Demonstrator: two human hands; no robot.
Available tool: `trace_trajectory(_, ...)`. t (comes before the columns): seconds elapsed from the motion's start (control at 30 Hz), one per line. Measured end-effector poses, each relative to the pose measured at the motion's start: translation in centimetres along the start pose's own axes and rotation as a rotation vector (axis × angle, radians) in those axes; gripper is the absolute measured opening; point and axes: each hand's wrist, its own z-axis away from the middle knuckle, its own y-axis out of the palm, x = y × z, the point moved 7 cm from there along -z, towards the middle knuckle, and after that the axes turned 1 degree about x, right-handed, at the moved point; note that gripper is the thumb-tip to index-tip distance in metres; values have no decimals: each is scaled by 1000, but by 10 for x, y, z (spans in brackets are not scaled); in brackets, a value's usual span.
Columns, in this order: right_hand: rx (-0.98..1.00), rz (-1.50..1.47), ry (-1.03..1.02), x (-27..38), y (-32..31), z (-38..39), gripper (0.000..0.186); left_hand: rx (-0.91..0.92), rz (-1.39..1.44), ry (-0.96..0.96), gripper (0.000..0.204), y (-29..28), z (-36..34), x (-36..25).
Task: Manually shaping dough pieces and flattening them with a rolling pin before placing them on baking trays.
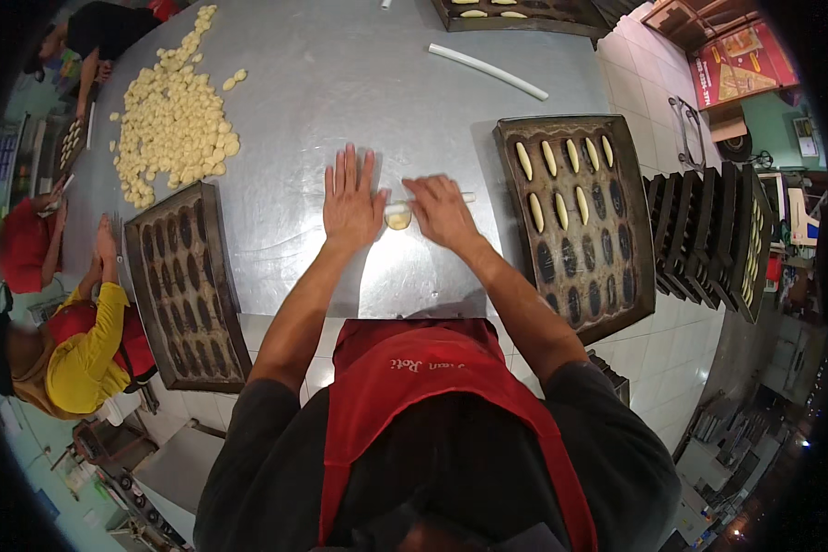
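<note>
A small pale piece of dough (pixel 397 221) lies on the metal table in front of me, under a thin white rolling pin (pixel 469 197). My left hand (pixel 350 207) is flat over the pin's left part, fingers stretched forward and apart. Over its right part rests my right hand (pixel 443 213), palm down, with the fingers angled to the left and loosely spread. Between the two hands the dough shows just below the pin. To the right, a dark baking tray (pixel 575 324) has oval hollows, several of them holding slim pale dough rolls (pixel 561 210).
A heap of dough pieces (pixel 177 129) covers the table's far left. An unfilled moulded tray (pixel 213 381) sits at the left edge. Another white rod (pixel 488 71) lies farther off. Stacked trays (pixel 708 235) stand at right. Co-workers, one in yellow sleeves (pixel 97 354), are along the left.
</note>
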Motion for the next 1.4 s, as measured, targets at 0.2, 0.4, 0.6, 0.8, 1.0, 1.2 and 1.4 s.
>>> trace_trajectory(0.2,100,-23,198,25,9,75,50,216,133,167,71,4,77,-24)
trace_trajectory(0.4,52,78,533,-20,-6,63,39,200,356,226,56,8,105,-55)
trace_trajectory(0.6,77,161,73,36,21,39,59,27,279,22,53,-3,64,-44)
trace_trajectory(0.8,243,242,52,56,25,61,42,109,235,201,48,-12,121,-47)
trace_trajectory(1.0,95,78,188,54,64,-11,51,-22,469,-58,33,-39,60,44)
trace_trajectory(1.2,267,327,188,93,68,28,80,-252,-137,-377,44,-92,0,260)
trace_trajectory(1.4,132,213,236,44,78,-29,61,-50,-370,-508,44,-74,-70,318)
